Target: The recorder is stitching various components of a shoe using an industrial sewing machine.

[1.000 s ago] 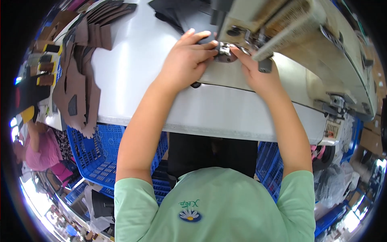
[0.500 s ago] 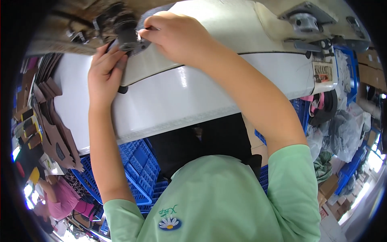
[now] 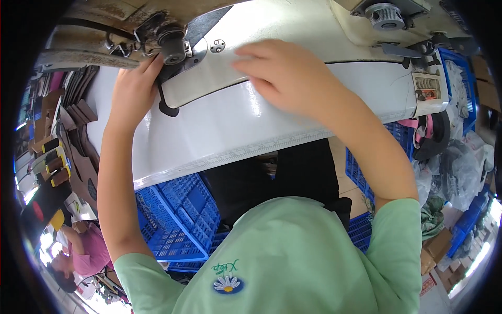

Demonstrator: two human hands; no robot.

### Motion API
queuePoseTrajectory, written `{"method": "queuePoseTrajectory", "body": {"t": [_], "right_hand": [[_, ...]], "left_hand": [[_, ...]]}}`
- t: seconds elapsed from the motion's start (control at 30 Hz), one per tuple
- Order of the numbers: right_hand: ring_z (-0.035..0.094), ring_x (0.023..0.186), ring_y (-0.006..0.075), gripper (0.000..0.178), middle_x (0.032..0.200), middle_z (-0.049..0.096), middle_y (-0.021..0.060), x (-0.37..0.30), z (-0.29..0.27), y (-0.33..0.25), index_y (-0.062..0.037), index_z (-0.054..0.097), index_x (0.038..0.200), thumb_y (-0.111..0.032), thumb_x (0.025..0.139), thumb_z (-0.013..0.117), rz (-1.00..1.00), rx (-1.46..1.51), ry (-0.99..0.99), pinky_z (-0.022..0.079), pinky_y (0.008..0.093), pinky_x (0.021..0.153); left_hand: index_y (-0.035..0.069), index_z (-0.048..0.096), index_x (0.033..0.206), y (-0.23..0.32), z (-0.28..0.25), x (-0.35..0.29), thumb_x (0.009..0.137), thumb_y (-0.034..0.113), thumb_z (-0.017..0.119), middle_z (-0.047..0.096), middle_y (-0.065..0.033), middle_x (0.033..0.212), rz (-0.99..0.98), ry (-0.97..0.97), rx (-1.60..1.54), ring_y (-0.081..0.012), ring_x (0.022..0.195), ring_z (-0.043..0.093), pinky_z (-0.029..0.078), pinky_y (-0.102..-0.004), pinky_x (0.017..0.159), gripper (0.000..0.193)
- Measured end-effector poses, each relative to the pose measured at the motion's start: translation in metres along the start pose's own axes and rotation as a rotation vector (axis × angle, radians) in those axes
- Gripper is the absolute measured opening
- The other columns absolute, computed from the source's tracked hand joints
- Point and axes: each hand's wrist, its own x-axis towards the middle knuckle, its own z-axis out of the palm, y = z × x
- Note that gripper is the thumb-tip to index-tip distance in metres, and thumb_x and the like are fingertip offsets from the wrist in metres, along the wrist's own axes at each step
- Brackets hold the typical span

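A sewing machine's dark round-ended head part (image 3: 172, 46) sits over the machine bed (image 3: 209, 78) at the upper left. Beside it, my left hand (image 3: 135, 93) reaches up close against the head, its fingertips hidden there. A dark grey flat piece of material (image 3: 208, 22) shows behind the needle area, partly covered by the machine. My right hand (image 3: 285, 78) hovers over the pale bed to the right, slightly blurred, with fingers stretched out and apart and nothing in them.
A white table (image 3: 219, 136) runs along my front. Brown cut pieces (image 3: 81, 157) hang at its left end. Blue crates (image 3: 180, 214) stand below, and a handwheel-like metal knob (image 3: 386, 17) is at the upper right. Plastic bags (image 3: 460, 172) lie at the right; a person in pink (image 3: 91, 246) sits lower left.
My right hand has left the needle area, moving right and slightly down, its pinch now opened. My left hand stays by the machine head. The whole view has shifted slightly.
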Motion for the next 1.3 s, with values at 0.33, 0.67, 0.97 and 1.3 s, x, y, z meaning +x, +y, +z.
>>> {"method": "queuePoseTrajectory", "body": {"t": [0.33, 0.67, 0.97, 1.3], "right_hand": [[0.061, 0.108, 0.0322, 0.032, 0.119, 0.065, 0.0106, -0.053, -0.040, -0.026, -0.0069, 0.070, 0.110, -0.002, 0.079, 0.065, 0.202, 0.105, -0.084, 0.051, 0.0417, 0.090], [0.060, 0.107, 0.0334, 0.027, 0.117, 0.065, 0.0114, -0.045, -0.036, -0.032, -0.0051, 0.070, 0.106, -0.001, 0.080, 0.063, 0.188, -0.034, -0.117, 0.049, 0.0428, 0.092], [0.058, 0.113, 0.0341, 0.027, 0.120, 0.064, 0.0114, -0.050, -0.035, -0.035, -0.0048, 0.069, 0.107, -0.003, 0.081, 0.064, 0.199, -0.039, -0.139, 0.047, 0.0438, 0.096], [0.065, 0.099, 0.0286, 0.029, 0.114, 0.066, 0.0077, -0.065, -0.020, -0.109, -0.0072, 0.070, 0.108, -0.005, 0.080, 0.066, 0.082, 0.467, -0.327, 0.054, 0.0401, 0.085]], "left_hand": [[0.003, 0.057, 0.128, 0.024, 0.009, -0.002, 0.084, 0.011, 0.059, 0.064, -0.0090, 0.116, -0.035, -0.161, 0.450, -0.0287, 0.111, 0.062, 0.053, -0.0375, 0.086, 0.044], [0.002, 0.054, 0.136, 0.029, 0.018, -0.028, 0.088, 0.016, 0.062, 0.054, -0.0183, 0.140, -0.161, -0.064, 0.620, -0.0365, 0.127, 0.055, 0.052, -0.0448, 0.097, 0.051], [0.001, 0.044, 0.142, 0.030, 0.012, -0.029, 0.086, 0.014, 0.063, 0.051, -0.0162, 0.143, -0.248, -0.167, 0.647, -0.0324, 0.128, 0.053, 0.050, -0.0359, 0.099, 0.061], [0.000, 0.049, 0.138, 0.029, 0.005, -0.033, 0.090, 0.016, 0.056, 0.051, -0.0160, 0.144, -0.280, 0.015, 0.525, -0.0290, 0.135, 0.047, 0.039, -0.0434, 0.109, 0.051]]}}
